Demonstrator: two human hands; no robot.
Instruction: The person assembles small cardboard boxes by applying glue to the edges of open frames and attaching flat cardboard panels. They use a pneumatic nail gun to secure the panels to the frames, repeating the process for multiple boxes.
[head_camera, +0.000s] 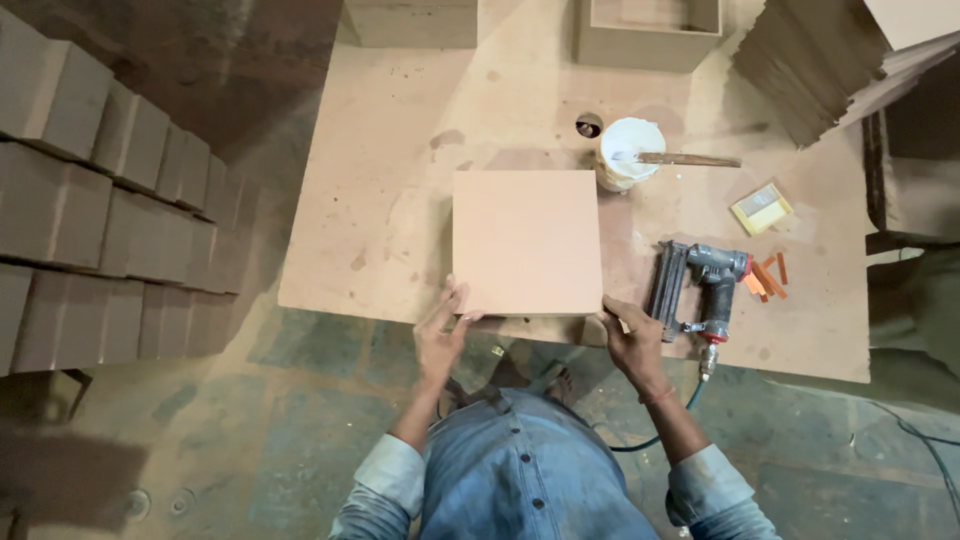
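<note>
While the left hand (440, 335) presses its fingers and thumb against the near left corner of the square board (527, 242), the right hand (630, 335) does the same at the near right corner, thumb up on the edge and fingers curled beneath or behind it. Both hands are closed lightly on the board rather than spread wide, a corner grip that looks meant to keep the piece square and steady against the near edge of the surface (380, 230).

The board lies flat in the middle of that surface, its near side almost flush with the surface's front edge, just ahead of the person's body. It is a plain, pale tan panel, smooth and unmarked, close to square, with clean straight edges; it seems to sit a little proud, perhaps topping a box, though that is hard to tell from above.

Moving outward, a grey nail gun (700, 290) rests just beside the right hand, within easy reach, its hose trailing down off the surface. Orange strips (768, 277) lie next to it, and a yellow block (762, 208) sits further back. A white cup (630, 150) with a stick (690, 159) laid across it stands just beyond the board's far right corner. Stacked brown boxes (110, 210) line the left.
</note>
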